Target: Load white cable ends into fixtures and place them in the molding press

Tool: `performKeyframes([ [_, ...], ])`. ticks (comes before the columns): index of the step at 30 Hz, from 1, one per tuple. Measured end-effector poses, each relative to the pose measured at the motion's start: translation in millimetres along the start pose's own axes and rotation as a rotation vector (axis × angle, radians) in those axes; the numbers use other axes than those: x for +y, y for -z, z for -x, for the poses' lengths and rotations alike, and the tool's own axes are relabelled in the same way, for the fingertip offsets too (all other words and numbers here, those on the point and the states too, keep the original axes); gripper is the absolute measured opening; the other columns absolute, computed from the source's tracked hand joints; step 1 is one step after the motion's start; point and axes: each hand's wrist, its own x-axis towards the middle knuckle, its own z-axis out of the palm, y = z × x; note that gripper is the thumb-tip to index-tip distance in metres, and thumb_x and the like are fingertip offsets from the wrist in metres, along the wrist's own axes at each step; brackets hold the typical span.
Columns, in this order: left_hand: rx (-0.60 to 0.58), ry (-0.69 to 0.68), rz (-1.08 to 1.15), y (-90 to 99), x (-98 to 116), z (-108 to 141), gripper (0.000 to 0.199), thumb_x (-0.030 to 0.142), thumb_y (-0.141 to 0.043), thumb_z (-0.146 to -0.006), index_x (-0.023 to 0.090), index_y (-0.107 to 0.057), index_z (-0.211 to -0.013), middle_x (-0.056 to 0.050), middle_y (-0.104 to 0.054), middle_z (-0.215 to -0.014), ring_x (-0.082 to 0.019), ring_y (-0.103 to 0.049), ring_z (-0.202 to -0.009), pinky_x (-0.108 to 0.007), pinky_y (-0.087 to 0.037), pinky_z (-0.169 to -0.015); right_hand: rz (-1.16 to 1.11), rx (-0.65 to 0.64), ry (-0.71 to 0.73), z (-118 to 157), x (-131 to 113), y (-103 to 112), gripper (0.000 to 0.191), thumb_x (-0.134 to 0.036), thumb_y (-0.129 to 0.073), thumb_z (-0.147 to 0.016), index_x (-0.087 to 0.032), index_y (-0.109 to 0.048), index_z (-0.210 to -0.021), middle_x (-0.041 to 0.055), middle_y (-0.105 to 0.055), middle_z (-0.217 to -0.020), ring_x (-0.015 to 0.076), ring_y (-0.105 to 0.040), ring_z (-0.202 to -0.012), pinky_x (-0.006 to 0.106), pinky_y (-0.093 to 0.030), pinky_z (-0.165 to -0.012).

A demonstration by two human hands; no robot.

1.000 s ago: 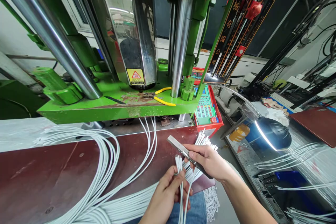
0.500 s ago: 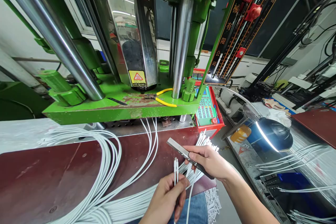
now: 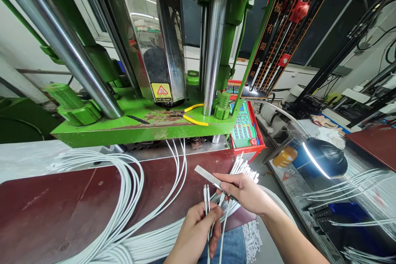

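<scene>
My left hand (image 3: 201,225) is closed around two thin white cables (image 3: 206,198), whose tips stick up above the thumb. My right hand (image 3: 244,192) grips a flat metal-bladed tool (image 3: 208,176) with a dark handle, mostly hidden by the fingers. Its blade points up and left, just above and behind the cable tips; whether it touches them I cannot tell. Another white cable hangs below my right hand. Behind the hands lies a bundle of white cable ends (image 3: 244,169) on the dark red board (image 3: 173,210).
A green press (image 3: 148,133) stands ahead, with yellow-handled pliers (image 3: 196,121) on its ledge. Coiled white cables (image 3: 133,185) cover the board's left and front. A red control panel (image 3: 244,130) is beyond my right hand. White scraps (image 3: 252,239) lie below the board's right end.
The tool in my right hand has shifted slightly left, with its flat blade face turned more toward me. My left hand still holds the cables in nearly the same place.
</scene>
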Motion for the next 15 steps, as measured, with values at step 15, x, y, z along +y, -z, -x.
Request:
performKeyframes([
  [15,0.109,-0.081,-0.070,5.5,6.3,8.0,0.042,0.056,-0.067,-0.069,0.016,-0.055,-0.064,0.002,-0.049,-0.054,-0.009,-0.042,-0.043,-0.020,-0.035,-0.038,-0.071,-0.038,0.017,2.6,-8.2,13.1,0.044,-0.047,-0.055,-0.087,-0.020,-0.063,-0.121,0.0017,-0.061,-0.077,0.0130,-0.049,-0.066,0.026,-0.042,-0.063],
])
